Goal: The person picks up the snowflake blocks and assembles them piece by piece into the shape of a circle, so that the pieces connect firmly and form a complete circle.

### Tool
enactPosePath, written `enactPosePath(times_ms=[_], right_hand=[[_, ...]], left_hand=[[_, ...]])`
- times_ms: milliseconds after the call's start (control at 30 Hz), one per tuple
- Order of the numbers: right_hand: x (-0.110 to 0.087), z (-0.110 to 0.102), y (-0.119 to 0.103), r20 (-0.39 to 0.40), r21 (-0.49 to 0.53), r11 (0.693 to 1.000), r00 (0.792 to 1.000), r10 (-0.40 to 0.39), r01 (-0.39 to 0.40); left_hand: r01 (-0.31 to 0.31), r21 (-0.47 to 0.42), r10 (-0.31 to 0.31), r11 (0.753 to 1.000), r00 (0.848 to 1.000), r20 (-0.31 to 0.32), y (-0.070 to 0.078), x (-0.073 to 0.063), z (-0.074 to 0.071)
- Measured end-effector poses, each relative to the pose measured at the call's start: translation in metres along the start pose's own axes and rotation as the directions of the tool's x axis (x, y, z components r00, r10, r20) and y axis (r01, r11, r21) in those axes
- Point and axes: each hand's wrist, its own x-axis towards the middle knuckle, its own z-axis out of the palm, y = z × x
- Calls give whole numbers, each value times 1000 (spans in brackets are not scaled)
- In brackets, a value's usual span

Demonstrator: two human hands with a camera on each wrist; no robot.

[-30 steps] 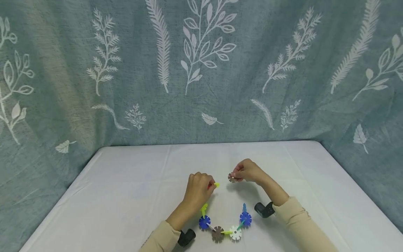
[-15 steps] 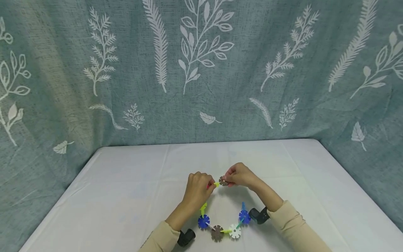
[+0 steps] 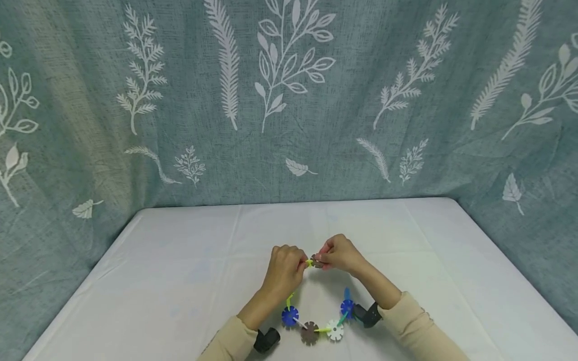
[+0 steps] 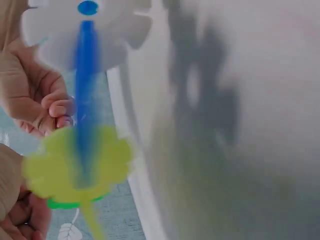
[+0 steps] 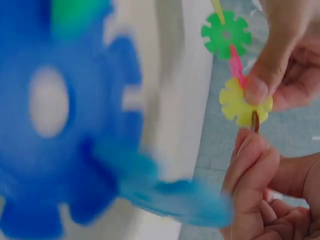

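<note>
My left hand (image 3: pixel 284 268) pinches a yellow notched disc (image 5: pixel 245 102) between thumb and fingers. A pink disc (image 5: pixel 236 65) seen edge-on and a green disc (image 5: pixel 226 35) are linked to it. From the other side, my right hand (image 3: pixel 340 255) pinches a brown notched disc (image 3: pixel 318 261), whose edge meets the yellow one. Below the hands, more linked discs form a curve, among them a blue disc (image 3: pixel 290 316), another brown disc (image 3: pixel 309 333), a white disc (image 3: pixel 335 331) and a second blue disc (image 3: pixel 347 308). The left forearm and hand hide part of the chain.
A white cloth (image 3: pixel 180 281) covers the table, with a teal leaf-patterned curtain (image 3: pixel 325 110) behind it. Black wrist cameras, one at the left wrist (image 3: pixel 267 340) and one at the right (image 3: pixel 368 315), hang low near the chain's two sides.
My right hand has moved left, bringing the brown disc from apart to contact with the yellow disc. The left hand has stayed nearly still. The right wrist camera now overlaps the right-hand blue disc.
</note>
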Motion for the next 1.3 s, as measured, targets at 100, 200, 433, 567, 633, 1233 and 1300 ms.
enactPosePath(times_ms=[100, 200, 433, 567, 633, 1233, 1300], right_hand=[[-3, 3, -3, -15, -31, 999, 1000, -25, 25], [-4, 4, -4, 9, -60, 996, 998, -62, 63], [0, 1, 4, 112, -31, 995, 990, -91, 95], [0, -1, 5, 148, -29, 992, 982, -121, 127], [0, -2, 6, 158, -29, 990, 979, -131, 138], [-57, -24, 16, 120, -554, 832, 988, 99, -16], [-60, -21, 18, 183, -515, 857, 980, 78, 28]], left_hand=[[-24, 12, 24, 1000, 1000, -7, 1, -1, 0], [-24, 8, 24, 1000, 1000, 1, 2, -3, 1], [50, 47, -54, 998, 994, 90, 6, 1, -3], [49, 122, -69, 991, 985, 160, 8, 3, -7], [40, 125, -65, 991, 977, 203, 8, 4, -8], [88, 45, -95, 995, 978, 184, -2, -3, -2], [92, 41, -98, 995, 978, 182, -3, -4, -1]])
